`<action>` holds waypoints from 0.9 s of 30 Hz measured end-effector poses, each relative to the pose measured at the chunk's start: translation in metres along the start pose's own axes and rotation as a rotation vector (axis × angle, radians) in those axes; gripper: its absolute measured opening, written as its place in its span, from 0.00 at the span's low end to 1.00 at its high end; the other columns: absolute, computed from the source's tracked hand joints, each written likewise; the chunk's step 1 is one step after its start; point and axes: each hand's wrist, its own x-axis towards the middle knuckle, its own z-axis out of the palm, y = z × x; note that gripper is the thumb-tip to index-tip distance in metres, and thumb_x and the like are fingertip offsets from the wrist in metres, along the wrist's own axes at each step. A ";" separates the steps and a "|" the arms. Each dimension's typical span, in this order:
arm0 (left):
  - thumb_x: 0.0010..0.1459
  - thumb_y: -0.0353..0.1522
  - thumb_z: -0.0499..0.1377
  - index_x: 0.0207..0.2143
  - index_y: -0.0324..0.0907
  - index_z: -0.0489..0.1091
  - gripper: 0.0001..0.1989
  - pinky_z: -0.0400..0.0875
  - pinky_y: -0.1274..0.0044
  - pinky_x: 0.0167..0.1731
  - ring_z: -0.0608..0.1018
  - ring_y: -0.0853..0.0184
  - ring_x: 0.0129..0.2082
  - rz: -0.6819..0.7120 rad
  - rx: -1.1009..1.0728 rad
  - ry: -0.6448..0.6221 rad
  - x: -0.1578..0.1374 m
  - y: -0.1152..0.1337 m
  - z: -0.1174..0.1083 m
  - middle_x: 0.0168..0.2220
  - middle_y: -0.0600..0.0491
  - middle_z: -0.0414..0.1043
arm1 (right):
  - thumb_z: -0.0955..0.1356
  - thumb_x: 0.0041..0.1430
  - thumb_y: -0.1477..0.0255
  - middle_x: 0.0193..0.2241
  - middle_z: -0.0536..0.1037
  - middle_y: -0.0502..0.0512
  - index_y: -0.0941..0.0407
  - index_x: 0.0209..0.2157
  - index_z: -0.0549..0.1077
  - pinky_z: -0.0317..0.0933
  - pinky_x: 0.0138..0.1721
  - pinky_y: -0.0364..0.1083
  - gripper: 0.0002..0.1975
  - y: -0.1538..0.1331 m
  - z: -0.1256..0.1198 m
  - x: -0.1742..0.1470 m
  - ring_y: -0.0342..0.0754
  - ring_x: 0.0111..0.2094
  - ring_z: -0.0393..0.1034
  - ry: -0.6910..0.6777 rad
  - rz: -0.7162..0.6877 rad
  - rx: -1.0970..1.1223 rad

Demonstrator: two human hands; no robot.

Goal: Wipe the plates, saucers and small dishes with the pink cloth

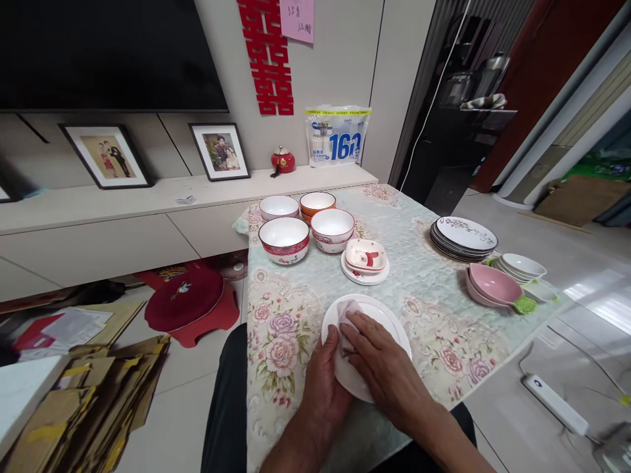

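A white plate [394, 323] is tilted over the near part of the table. My left hand [323, 381] grips its lower left edge, with the thumb over the rim. Under the fingers of my right hand [382, 358] a pale pinkish cloth [348, 316] is bunched and pressed onto the plate's face. Just beyond the plate, a small square dish with a red bear print [365, 253] rests on a stack of small white plates [365, 278]. Farther back stand patterned bowls, among them a red-banded bowl [284, 244] and a red-rimmed bowl [333, 226].
On the right are stacked dark-edged plates [466, 233], pink bowls [493, 286] and small white bowls [522, 264]. A floral cloth covers the table [276, 309]. A red stool [185, 299] and flattened cardboard [113, 387] lie left, a power strip [555, 402] right.
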 end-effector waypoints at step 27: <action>0.67 0.29 0.51 0.59 0.36 0.67 0.20 0.69 0.69 0.56 0.82 0.63 0.43 -0.001 0.009 0.152 -0.001 0.002 0.008 0.40 0.44 0.81 | 0.65 0.64 0.77 0.64 0.65 0.62 0.57 0.61 0.65 0.59 0.63 0.58 0.24 -0.016 0.002 0.003 0.56 0.66 0.56 -0.078 0.073 -0.048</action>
